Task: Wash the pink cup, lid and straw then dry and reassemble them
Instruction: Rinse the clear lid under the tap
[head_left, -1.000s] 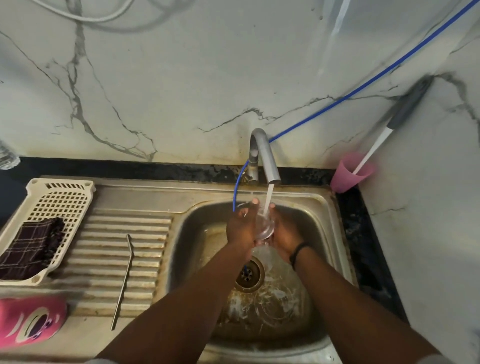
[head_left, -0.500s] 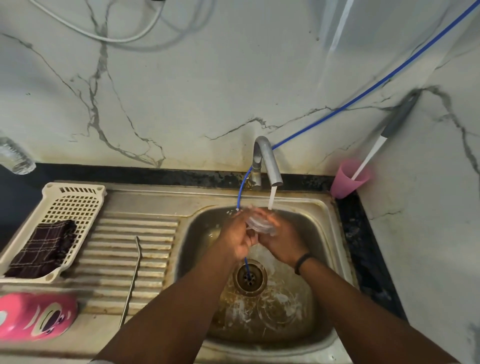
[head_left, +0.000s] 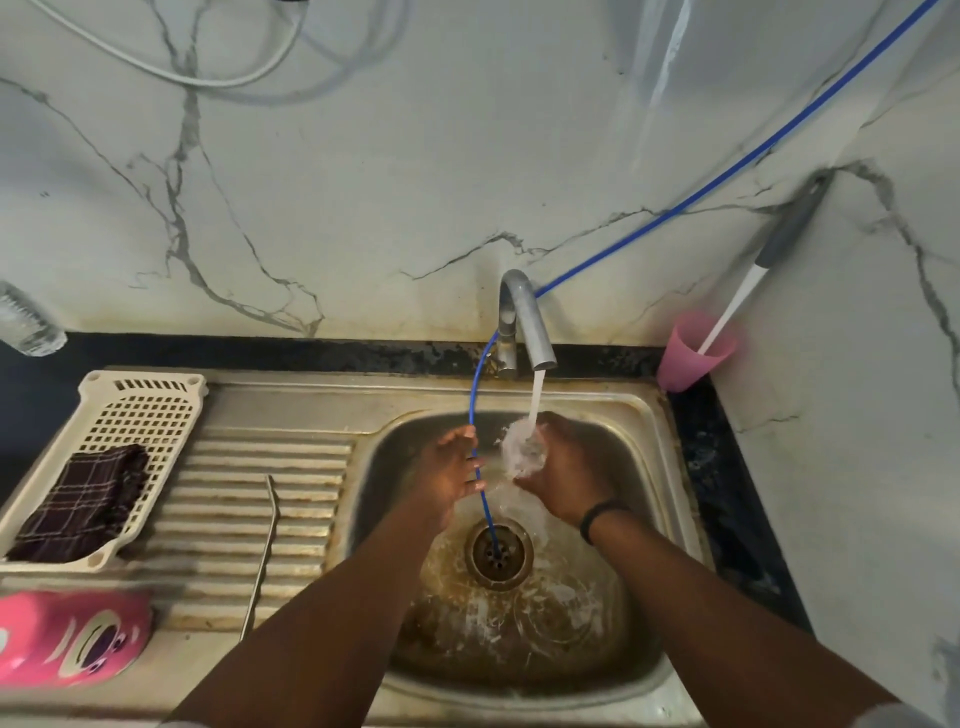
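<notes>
Far left: pink cup (head_left: 67, 639) lies on its side on the counter, cut off by the frame edge. Clear bottle (head_left: 26, 325) above it is also cut off and blurred. White basket (head_left: 150, 410) holds a dark checked cloth (head_left: 83, 501). Metal straw (head_left: 262, 551) lies on the ribbed draining board (head_left: 228, 467).

Sink (head_left: 644, 467): stained steel. Left hand (head_left: 449, 480), fingers spread and relaxed, touches the blue tube (head_left: 472, 400) running into the drain (head_left: 498, 553). Right hand (head_left: 563, 480) cups and holds the clear lid (head_left: 522, 449) under the tap (head_left: 527, 325); running water blurs the lid's outline.

Right corner: small pink tumbler (head_left: 693, 356) with a brush (head_left: 779, 239) leaning against the marble wall (head_left: 415, 182).
</notes>
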